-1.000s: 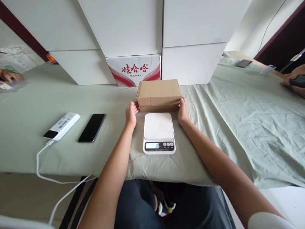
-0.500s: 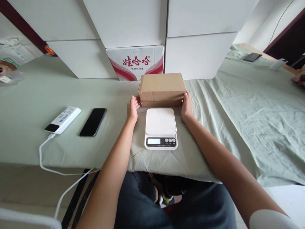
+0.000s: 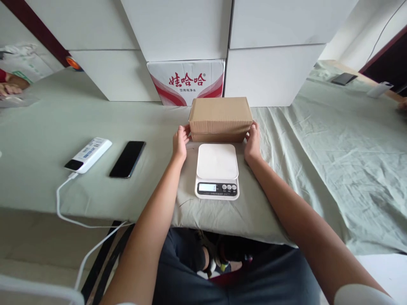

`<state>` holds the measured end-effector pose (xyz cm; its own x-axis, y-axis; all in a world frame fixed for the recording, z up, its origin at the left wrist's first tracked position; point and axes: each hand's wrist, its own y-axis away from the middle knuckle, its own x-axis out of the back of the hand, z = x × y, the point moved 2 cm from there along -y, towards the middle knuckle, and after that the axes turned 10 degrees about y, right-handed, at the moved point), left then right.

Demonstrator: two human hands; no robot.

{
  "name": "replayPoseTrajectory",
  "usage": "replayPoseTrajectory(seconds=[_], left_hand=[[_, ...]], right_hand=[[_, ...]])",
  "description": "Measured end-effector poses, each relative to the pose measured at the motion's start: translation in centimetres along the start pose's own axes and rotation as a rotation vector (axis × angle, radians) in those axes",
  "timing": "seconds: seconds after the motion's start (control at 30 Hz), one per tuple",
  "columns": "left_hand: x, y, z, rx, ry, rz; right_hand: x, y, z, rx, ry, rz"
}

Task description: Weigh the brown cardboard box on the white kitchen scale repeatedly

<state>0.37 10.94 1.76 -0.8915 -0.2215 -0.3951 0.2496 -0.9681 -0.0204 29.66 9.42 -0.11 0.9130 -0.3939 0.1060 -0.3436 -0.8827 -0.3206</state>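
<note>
A closed brown cardboard box (image 3: 221, 111) stands on the cloth, just behind a white digital kitchen scale (image 3: 217, 162). Between them, my two hands grip the box at its ends. My left hand (image 3: 181, 142) is at the left end, its fingers reaching to the lower corner. At the opposite end is my right hand (image 3: 252, 142), thumb up along the front corner and fingers partly hidden. Nothing lies on the scale's plate, and its display is lit, though the digits are too small to read.
Left of my arm lie a black smartphone (image 3: 127, 159) and a white power bank (image 3: 89, 155) with a white cable (image 3: 59, 203). White boxes (image 3: 273, 76) and a red-and-white printed carton (image 3: 187, 82) form a wall behind. Another person's hand (image 3: 11, 89) shows at far left.
The view has shifted slightly, so the scene sits a little further right. My hands stay at the box's ends. At far left, another person's hand and forearm have come further into view.
</note>
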Motion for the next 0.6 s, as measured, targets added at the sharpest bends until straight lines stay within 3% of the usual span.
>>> replayPoseTrajectory(seconds=[0.1,0.2,0.6], left_hand=[[0.1,-0.1,0.1,-0.023,0.029,-0.011],[0.5,-0.3,0.1,-0.035,0.038,-0.032],[0.6,-0.4,0.0,-0.082,0.058,-0.037]], right_hand=[[0.3,0.3,-0.4,-0.015,-0.005,0.169],[0.7,0.3,-0.4,-0.001,0.032,0.247],[1.4,-0.4,-0.1,-0.013,0.030,0.322]])
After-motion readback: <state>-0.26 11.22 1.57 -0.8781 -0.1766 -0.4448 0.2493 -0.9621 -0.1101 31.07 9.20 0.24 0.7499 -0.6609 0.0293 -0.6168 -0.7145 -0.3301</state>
